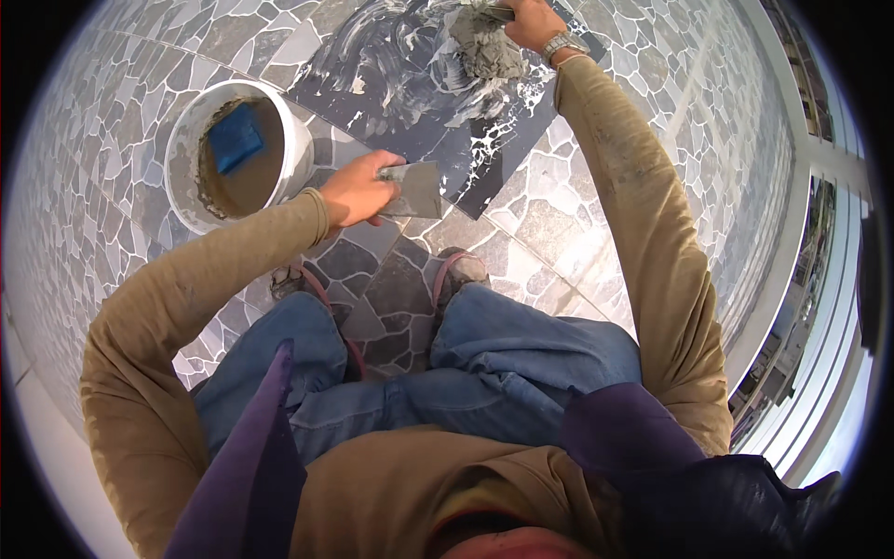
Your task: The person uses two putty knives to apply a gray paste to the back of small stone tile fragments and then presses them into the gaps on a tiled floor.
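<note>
My left hand (358,193) is closed round a putty knife (416,190) with a wide, flat grey blade, held beside the near left edge of a dark board (410,140). White and grey smears cover much of that board. On its far part sits a heap of wet grey mortar (491,51). My right hand (535,25), with a metal watch on its wrist, grips what looks like a trowel (501,11) at the top of the heap; mortar and the picture's edge hide most of it.
Left of the board stands a white bucket (296,154) with murky brown water and a blue sponge (236,138) in it. The floor (549,228) has a grey crazy-paving pattern with pale joints. My sandalled feet are just below the board. A railing (792,373) runs along the right.
</note>
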Demonstrator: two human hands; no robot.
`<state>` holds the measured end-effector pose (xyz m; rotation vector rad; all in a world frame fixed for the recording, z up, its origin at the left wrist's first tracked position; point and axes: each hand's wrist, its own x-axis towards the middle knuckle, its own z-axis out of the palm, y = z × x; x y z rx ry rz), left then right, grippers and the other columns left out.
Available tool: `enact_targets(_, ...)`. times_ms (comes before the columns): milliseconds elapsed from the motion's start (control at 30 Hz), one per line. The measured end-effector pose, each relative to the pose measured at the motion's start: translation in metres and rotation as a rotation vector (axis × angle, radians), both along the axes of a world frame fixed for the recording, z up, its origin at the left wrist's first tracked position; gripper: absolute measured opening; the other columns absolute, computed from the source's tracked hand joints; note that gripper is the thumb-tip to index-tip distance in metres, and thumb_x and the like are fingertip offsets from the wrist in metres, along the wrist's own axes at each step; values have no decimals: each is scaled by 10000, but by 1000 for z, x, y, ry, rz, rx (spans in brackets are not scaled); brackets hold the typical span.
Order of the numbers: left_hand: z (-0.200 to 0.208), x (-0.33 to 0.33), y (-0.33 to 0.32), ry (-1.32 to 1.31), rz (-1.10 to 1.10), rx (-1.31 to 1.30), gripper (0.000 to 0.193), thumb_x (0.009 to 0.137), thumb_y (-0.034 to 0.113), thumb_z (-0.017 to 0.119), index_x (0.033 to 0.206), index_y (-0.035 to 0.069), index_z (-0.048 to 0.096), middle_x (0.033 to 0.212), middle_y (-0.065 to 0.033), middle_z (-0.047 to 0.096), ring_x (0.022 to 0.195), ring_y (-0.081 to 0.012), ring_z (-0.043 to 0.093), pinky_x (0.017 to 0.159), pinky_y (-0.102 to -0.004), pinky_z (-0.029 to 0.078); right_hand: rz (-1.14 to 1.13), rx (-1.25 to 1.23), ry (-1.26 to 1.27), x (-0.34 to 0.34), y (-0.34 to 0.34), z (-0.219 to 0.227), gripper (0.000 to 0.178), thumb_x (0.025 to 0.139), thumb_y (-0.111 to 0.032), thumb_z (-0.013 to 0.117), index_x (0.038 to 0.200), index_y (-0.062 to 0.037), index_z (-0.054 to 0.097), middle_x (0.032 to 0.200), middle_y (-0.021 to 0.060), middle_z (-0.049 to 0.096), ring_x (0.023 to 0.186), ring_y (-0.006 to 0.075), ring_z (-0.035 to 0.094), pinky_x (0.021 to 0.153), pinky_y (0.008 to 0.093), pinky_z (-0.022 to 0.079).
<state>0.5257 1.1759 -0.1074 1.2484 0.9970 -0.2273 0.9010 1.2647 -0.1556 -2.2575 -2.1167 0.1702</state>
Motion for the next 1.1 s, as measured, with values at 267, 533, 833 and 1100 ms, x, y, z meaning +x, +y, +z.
enact_targets(267, 42, -86, -13, 31, -109, 37, 455, 940, 90, 587, 1394, 95, 550, 912, -26, 605, 733, -94, 574, 602, -265, 512, 238, -72, -200, -2, -1, 27, 400, 792, -50, 654, 1136, -223, 760, 1084, 63, 724, 1031, 314, 666, 881, 440, 559)
enact_targets(533, -20, -114, -45, 96, 185, -54, 447, 949, 110, 602, 1395, 117, 560, 927, -14, 598, 722, -90, 560, 599, -256, 508, 461, 158, -219, -20, -92, 12, 455, 796, -22, 634, 1202, -216, 706, 1173, -42, 669, 1107, 220, 572, 940, 387, 482)
enact_targets(833, -68, -84, -35, 29, 318, -18, 446, 924, 125, 610, 1365, 77, 569, 950, -61, 610, 801, -139, 599, 614, -282, 539, 455, 167, -330, -2, -65, -7, 356, 851, -63, 623, 1150, -226, 726, 1102, -33, 655, 1105, 223, 573, 902, 381, 477)
enact_targets(1100, -56, -84, -20, 23, 319, -31, 419, 943, 122, 584, 1362, 110, 570, 1036, -57, 611, 870, -123, 592, 636, -273, 524, 397, 60, -265, -9, -53, -1, 397, 794, -45, 660, 1127, -234, 763, 1107, -18, 712, 1132, 234, 591, 953, 426, 472)
